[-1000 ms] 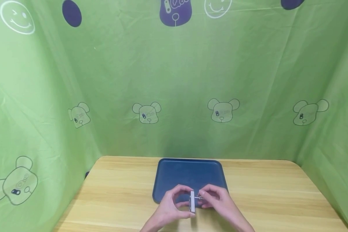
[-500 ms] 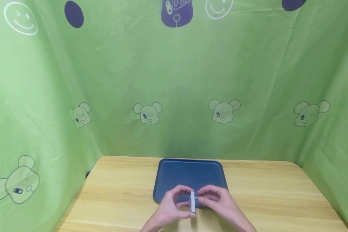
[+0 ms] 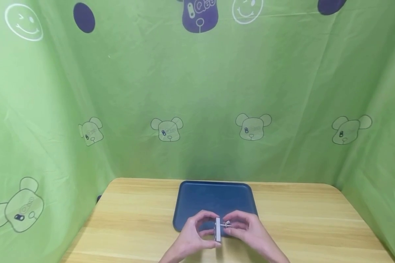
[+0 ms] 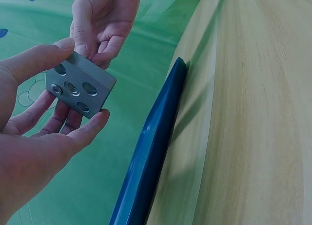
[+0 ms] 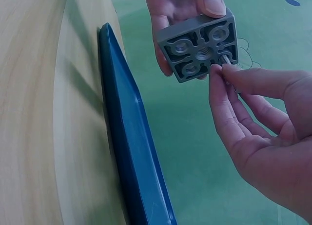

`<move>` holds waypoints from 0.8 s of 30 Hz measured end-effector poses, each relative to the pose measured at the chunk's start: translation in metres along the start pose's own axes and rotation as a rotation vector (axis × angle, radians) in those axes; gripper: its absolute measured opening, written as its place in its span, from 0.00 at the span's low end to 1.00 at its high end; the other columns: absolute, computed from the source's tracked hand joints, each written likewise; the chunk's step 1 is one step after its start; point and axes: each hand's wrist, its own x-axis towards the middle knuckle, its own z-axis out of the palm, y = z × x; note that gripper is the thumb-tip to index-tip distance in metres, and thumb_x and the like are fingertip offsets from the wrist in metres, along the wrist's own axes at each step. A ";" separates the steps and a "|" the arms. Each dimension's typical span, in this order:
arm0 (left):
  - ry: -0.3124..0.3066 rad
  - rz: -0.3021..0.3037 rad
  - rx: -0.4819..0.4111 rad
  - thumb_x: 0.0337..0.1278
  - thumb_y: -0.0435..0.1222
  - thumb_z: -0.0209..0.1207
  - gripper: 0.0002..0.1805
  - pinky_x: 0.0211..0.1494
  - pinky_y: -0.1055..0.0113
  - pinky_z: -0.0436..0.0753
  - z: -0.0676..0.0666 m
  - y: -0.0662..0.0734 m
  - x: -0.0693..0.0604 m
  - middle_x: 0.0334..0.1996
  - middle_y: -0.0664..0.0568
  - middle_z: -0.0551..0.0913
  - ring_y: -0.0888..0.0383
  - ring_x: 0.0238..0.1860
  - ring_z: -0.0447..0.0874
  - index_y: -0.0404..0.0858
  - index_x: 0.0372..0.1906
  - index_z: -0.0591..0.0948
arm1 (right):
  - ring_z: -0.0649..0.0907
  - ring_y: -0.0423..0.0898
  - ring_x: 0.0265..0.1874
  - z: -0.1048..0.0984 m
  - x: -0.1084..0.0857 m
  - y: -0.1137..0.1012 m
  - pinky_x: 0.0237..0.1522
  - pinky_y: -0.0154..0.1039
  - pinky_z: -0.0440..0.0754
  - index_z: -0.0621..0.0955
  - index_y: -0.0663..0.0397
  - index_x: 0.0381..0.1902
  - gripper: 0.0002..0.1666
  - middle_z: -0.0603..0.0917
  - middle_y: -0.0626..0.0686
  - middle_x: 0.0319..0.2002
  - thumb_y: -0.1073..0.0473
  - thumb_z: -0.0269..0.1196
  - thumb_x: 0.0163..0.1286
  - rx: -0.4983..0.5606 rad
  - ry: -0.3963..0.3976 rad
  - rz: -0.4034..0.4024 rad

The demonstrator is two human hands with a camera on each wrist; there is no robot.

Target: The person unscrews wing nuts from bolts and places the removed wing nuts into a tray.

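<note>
My left hand (image 3: 197,232) holds a square grey metal plate (image 4: 80,86) on edge by its rim, above the table. Several round holes go through the plate; its ribbed back (image 5: 202,49) shows in the right wrist view. A thin threaded screw (image 5: 225,59) stands in a corner hole on that side. My right hand (image 3: 248,228) pinches this screw between thumb and fingers. At the screw's outer end, a small shiny winged piece (image 3: 228,223) shows between the fingertips in the head view. Part of the screw is hidden by the fingers.
Behind and below the hands lies a blue tray (image 3: 214,199) with a raised rim. It rests on a light wooden table (image 3: 138,212). Green printed cloth (image 3: 204,91) encloses the table at the back and both sides.
The right hand's fingers have shifted around the screw; the winged end, covered half a second ago, shows again. The left hand and the plate have barely moved.
</note>
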 end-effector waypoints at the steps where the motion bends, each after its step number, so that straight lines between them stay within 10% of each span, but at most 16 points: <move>1: 0.000 -0.002 0.000 0.38 0.19 0.74 0.37 0.66 0.52 0.83 0.000 0.000 0.000 0.59 0.36 0.76 0.46 0.63 0.77 0.25 0.60 0.75 | 0.89 0.48 0.44 0.000 0.000 0.000 0.49 0.37 0.91 0.83 0.66 0.51 0.17 0.86 0.64 0.48 0.66 0.70 0.65 0.003 -0.002 -0.007; 16: 0.013 -0.004 -0.004 0.38 0.19 0.75 0.36 0.65 0.51 0.84 -0.001 0.000 0.000 0.61 0.25 0.72 0.42 0.64 0.76 0.26 0.60 0.76 | 0.88 0.47 0.48 0.000 0.001 0.004 0.52 0.42 0.91 0.82 0.69 0.51 0.15 0.84 0.67 0.49 0.66 0.66 0.70 0.036 -0.042 -0.070; 24: 0.021 -0.009 0.014 0.38 0.19 0.75 0.37 0.65 0.52 0.84 -0.001 0.000 0.000 0.59 0.36 0.76 0.41 0.64 0.76 0.24 0.60 0.75 | 0.89 0.51 0.47 0.002 0.002 0.002 0.52 0.44 0.90 0.80 0.75 0.53 0.21 0.84 0.70 0.50 0.59 0.63 0.75 0.089 -0.004 0.012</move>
